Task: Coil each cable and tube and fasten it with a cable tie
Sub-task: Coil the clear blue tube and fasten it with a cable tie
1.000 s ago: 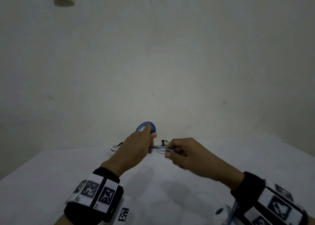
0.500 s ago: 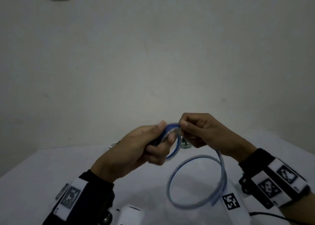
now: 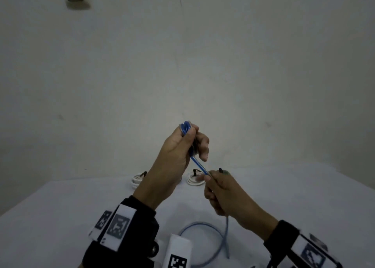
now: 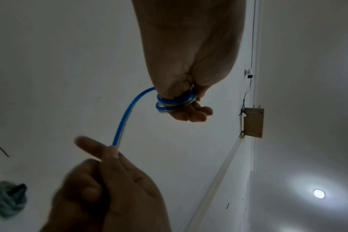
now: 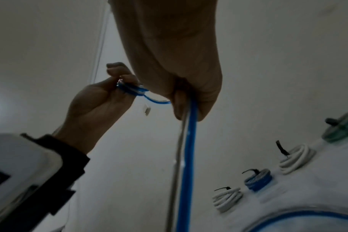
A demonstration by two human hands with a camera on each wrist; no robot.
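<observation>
Above the table (image 3: pixel 60 217), we are gripping the tube (image 3: pixel 199 165) coil in our left hand (image 3: pixel 176 156) and pinching its tail in our right hand (image 3: pixel 223 192).

blue tube (image 3: pixel 197 164): hidden inside right-hand fingers (image 3: pixel 209 194) | slack loop cut by bottom edge | green coil (image 4: pixel 7 198) blurred

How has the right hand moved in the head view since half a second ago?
Yes. The right hand has gone down and away from the left hand, from level with the blue tube coil to lower, before the white coil on the table.
</observation>
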